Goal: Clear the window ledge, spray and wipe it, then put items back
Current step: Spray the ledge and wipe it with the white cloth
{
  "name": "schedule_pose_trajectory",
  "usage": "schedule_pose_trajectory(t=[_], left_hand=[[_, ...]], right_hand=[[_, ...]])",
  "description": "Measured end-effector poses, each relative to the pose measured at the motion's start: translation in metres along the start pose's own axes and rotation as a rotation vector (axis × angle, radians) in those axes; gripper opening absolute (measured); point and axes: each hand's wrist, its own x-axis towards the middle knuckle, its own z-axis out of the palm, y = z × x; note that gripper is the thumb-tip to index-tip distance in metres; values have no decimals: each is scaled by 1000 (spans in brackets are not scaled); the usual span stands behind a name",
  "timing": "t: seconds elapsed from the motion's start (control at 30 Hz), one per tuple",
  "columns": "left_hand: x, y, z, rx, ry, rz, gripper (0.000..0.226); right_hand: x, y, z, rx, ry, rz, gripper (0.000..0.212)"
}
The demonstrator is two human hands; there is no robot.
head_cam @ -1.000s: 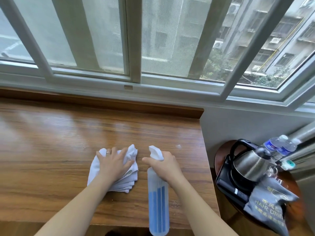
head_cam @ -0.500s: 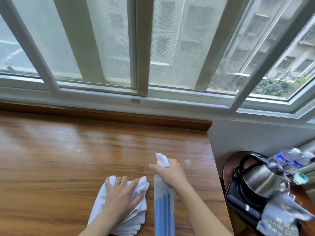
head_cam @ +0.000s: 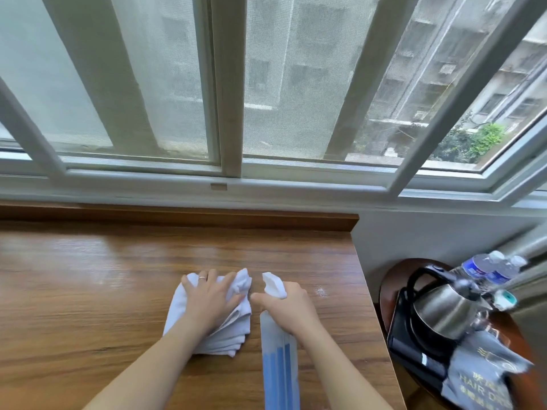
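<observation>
A wide wooden window ledge (head_cam: 88, 291) runs under the white window frame. My left hand (head_cam: 211, 300) presses flat on a folded white cloth (head_cam: 228, 335) lying on the wood near the ledge's right part. Just to its right, my right hand (head_cam: 288, 309) grips the neck of a clear spray bottle (head_cam: 279, 371) with blue liquid. Its white nozzle (head_cam: 273, 284) points away from me toward the window. A small patch of spray droplets (head_cam: 321, 291) sits on the wood right of the nozzle.
Right of the ledge, a lower round wooden table (head_cam: 393, 279) holds a steel kettle (head_cam: 444, 309) on a black tray, two water bottles (head_cam: 488, 267) and a grey hair-dryer bag (head_cam: 485, 377). A raised wooden lip (head_cam: 207, 216) backs the ledge below the window.
The view has tilted up and down. My left hand with the cloth has slid back away from me, up beside the nozzle. My right hand keeps hold of the spray bottle.
</observation>
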Motion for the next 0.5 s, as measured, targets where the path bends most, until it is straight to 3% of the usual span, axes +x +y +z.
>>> schedule_pose_trajectory(t=[0.5], left_hand=[[-68, 13, -5, -60, 44, 51, 45]], right_hand=[[18, -9, -3, -5, 0, -3, 29]])
